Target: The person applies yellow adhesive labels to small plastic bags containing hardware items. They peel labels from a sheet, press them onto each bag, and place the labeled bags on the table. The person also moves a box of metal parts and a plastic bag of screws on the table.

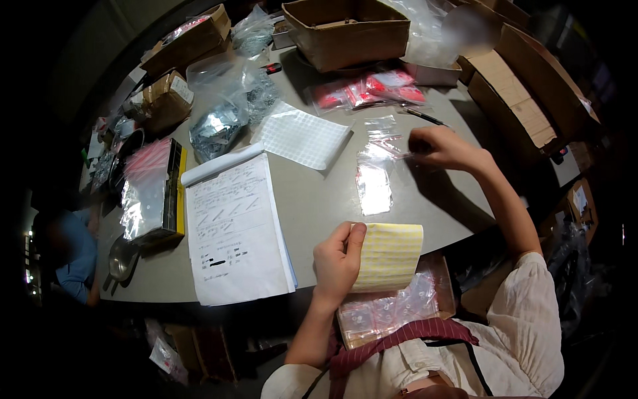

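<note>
My left hand (338, 261) grips a sheet of yellow stickers (387, 256) by its left edge, thumb on top, over the near table edge. My right hand (442, 147) is at the right of a small stack of clear zip bags (375, 186) with red seal lines. Its fingers are curled and pinch the edge of a bag there; the fingertips are partly hidden. Below the sticker sheet, an open carton (444, 292) holds several clear bags (392, 311) with small pieces in them, close against my body.
Left of my hands lie a notepad (232, 226) with handwriting and a white sticker sheet (304, 135). Beyond are red-and-clear packets (369, 91), a pen (425, 117), cardboard boxes (345, 36) and bags of metal parts (216, 130). A metal scoop (123, 259) sits far left, near another person (74, 256).
</note>
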